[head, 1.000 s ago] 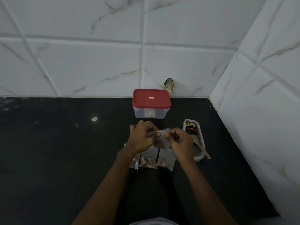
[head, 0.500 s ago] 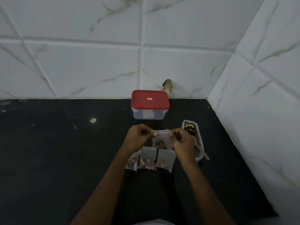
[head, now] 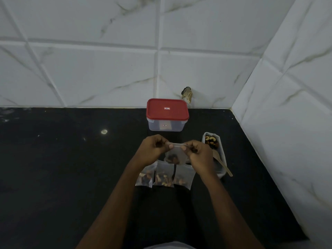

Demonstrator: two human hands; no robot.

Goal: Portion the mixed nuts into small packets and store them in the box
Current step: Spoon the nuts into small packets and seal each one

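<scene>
A small clear packet (head: 177, 155) with a few nuts in its bottom hangs above the black counter. My left hand (head: 152, 150) pinches the left end of its top edge, and my right hand (head: 198, 155) pinches the right end. Below my hands three filled packets (head: 164, 177) lie side by side on the counter. The clear box with a red lid (head: 167, 114) stands shut by the back wall. To the right, a white rectangular dish (head: 221, 155) holds mixed nuts (head: 212, 141) and a wooden spoon (head: 221, 162).
The black counter (head: 62, 168) ends at white tiled walls behind and on the right, forming a corner. A chipped hole (head: 187, 94) marks the back wall just behind the box.
The packet hangs a little straighter between my fingers, and both hands stay pinched on its top edge. The view has shifted slightly.
</scene>
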